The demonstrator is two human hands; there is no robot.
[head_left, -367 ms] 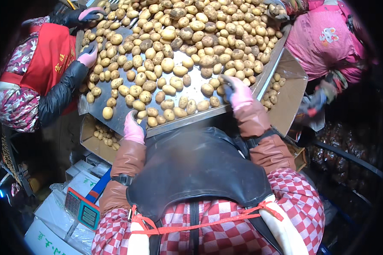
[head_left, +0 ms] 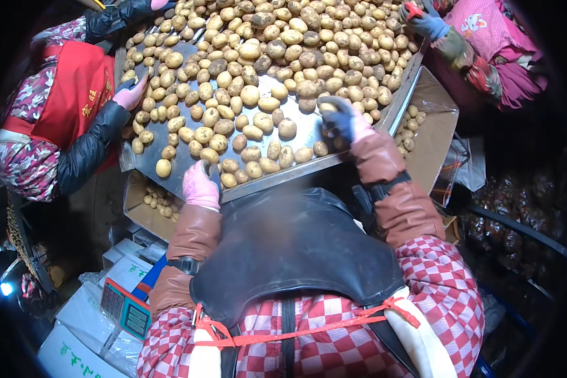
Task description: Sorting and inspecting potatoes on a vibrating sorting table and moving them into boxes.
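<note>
Potatoes [head_left: 250,95] of mixed sizes, some soiled, cover a metal sorting table [head_left: 192,50]. My right hand [head_left: 346,120], in a pink glove with a dark grey palm, is above the table's near right part. Its fingers are curled round a potato [head_left: 327,108], only partly seen. At the near left edge, my left hand [head_left: 201,183] wears the same kind of glove. Its fingers bend inward beside the nearest potatoes; whatever lies inside them is hidden.
Cardboard boxes with potatoes stand below the table at right [head_left: 436,135] and left [head_left: 138,211]. Co-workers' gloved hands reach in at left [head_left: 131,94] and upper right [head_left: 425,22]. Wrapped white boxes [head_left: 85,312] and a red-and-blue scale display [head_left: 126,309] are lower left.
My right hand has risen slightly and turned, now with a potato in its fingers. My left hand stays by the edge. The right co-worker's hand has moved up to the table's corner.
</note>
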